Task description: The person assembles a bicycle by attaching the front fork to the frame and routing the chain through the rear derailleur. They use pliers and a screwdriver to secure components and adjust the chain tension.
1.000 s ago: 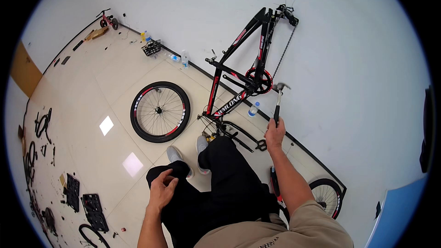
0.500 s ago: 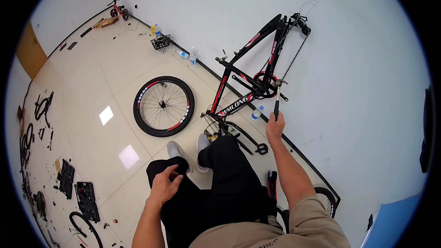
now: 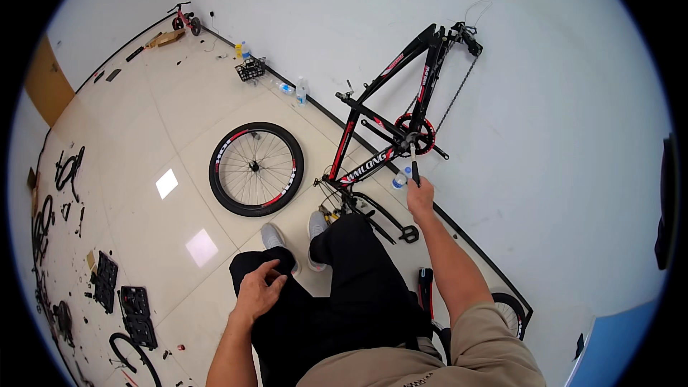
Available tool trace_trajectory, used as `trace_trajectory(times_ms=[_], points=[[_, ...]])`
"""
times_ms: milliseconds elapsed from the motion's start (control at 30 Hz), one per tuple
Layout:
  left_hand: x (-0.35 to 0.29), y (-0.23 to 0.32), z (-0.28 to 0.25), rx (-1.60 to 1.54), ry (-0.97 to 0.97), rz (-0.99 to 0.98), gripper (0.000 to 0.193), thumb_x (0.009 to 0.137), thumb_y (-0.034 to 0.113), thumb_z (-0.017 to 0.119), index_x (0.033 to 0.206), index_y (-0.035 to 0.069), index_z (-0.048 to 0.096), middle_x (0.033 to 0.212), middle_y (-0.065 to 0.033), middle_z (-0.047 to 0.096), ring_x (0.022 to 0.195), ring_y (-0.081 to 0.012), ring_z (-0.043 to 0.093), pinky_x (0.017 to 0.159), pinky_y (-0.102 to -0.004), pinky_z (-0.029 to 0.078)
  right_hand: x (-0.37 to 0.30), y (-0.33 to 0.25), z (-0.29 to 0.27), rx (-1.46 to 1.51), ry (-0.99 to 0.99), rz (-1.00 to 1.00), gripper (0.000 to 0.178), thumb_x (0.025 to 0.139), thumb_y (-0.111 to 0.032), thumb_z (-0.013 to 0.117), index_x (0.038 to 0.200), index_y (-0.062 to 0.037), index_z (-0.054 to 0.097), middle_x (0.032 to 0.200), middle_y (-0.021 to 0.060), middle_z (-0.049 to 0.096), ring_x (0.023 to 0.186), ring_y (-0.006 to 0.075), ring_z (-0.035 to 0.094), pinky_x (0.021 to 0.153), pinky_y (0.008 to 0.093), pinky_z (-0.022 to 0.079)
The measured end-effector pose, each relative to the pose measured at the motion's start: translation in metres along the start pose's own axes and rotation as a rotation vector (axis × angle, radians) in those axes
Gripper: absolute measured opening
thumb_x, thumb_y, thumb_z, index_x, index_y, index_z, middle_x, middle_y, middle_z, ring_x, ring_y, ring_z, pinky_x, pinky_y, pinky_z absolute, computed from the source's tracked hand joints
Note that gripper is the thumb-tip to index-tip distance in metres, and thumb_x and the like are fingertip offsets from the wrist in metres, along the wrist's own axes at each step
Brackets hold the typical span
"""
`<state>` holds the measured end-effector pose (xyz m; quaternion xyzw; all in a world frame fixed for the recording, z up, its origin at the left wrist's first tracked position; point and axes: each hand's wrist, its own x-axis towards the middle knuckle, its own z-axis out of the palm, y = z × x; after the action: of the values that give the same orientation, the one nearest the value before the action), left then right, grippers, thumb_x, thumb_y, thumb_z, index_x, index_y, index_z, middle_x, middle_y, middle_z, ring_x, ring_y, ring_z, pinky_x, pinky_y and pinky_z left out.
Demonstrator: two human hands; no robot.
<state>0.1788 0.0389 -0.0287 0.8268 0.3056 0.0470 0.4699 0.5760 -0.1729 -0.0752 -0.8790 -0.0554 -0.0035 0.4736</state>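
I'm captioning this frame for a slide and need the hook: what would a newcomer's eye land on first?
First, the black and red bicycle frame, wheelless and propped against the white wall at centre. The right hand holds a dark-handled tool up to its crank area, while the left hand rests on the person's knee. Next, the loose wheel lying flat on the tiled floor, left of the frame.

Your right hand (image 3: 420, 197) grips a dark, matt-handled tool (image 3: 414, 169) against the glossy black-and-red painted metal bicycle frame (image 3: 387, 111). Its chainring (image 3: 416, 134) looks red-rimmed metal, the chain (image 3: 459, 89) dull metal. Your left hand (image 3: 258, 294) rests on matt black cloth trousers (image 3: 358, 294). The loose wheel (image 3: 256, 168) has a matt black rubber tyre and thin shiny spokes. The floor tiles (image 3: 143, 136) are smooth, glossy cream.
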Motion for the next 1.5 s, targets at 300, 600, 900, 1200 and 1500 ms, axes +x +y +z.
trace_trajectory(times_ms=[300, 600, 900, 1200, 1500], points=[[0.002, 0.004, 0.002, 0.001, -0.027, -0.009, 0.043, 0.087, 0.015, 0.070, 0.126, 0.000, 0.059, 0.096, -0.0142, 0.073, 0.082, -0.0237, 0.069, 0.078, -0.0340, 0.054, 0.003, 0.018, 0.007, 0.007, 0.085, -0.132, 0.025, 0.089, -0.019, 0.060, 0.093, 0.0058, 0.065, 0.081, 0.0192, 0.065, 0.076, 0.0312, 0.062, 0.073, 0.0408, 0.047], [0.000, 0.009, 0.000, 0.001, -0.016, 0.000, 0.043, 0.087, 0.015, 0.069, 0.126, 0.000, 0.059, 0.095, -0.0140, 0.073, 0.082, -0.0244, 0.070, 0.078, -0.0340, 0.054, -0.070, 0.051, -0.030, 0.286, -0.102, 0.293, 0.018, 0.090, -0.019, 0.060, 0.083, -0.0021, 0.059, 0.060, 0.0010, 0.048, 0.042, 0.0103, 0.042, 0.037, 0.0300, 0.032], [0.005, 0.000, 0.007, -0.054, -0.003, -0.029, 0.044, 0.088, 0.014, 0.068, 0.128, -0.003, 0.058, 0.097, -0.0144, 0.072, 0.088, -0.0203, 0.068, 0.082, -0.0314, 0.053, -0.168, 0.193, -0.105, -0.506, -0.487, 0.494, 0.023, 0.082, -0.013, 0.062, 0.090, 0.0077, 0.067, 0.080, 0.0270, 0.066, 0.077, 0.0378, 0.068, 0.064, 0.0425, 0.053], [0.015, -0.016, 0.010, -0.282, 0.047, -0.098, 0.041, 0.091, 0.014, 0.065, 0.126, -0.006, 0.057, 0.098, -0.0124, 0.071, 0.084, -0.0156, 0.066, 0.072, -0.0268, 0.053, -0.200, 0.217, -0.146, -0.463, -0.492, 0.773, 0.022, 0.084, -0.007, 0.056, 0.090, 0.0139, 0.060, 0.081, 0.0271, 0.063, 0.077, 0.0393, 0.067, 0.053, 0.0481, 0.052], [0.016, -0.027, 0.015, -0.447, 0.180, -0.134, 0.036, 0.092, 0.012, 0.064, 0.122, -0.006, 0.057, 0.095, -0.0125, 0.071, 0.074, -0.0129, 0.063, 0.063, -0.0237, 0.050, -0.260, 0.375, -0.124, -0.579, -0.668, 0.444, 0.047, 0.076, -0.036, 0.071, 0.086, 0.0092, 0.068, 0.094, 0.0326, 0.066, 0.096, 0.0440, 0.066, 0.083, 0.0467, 0.053]])
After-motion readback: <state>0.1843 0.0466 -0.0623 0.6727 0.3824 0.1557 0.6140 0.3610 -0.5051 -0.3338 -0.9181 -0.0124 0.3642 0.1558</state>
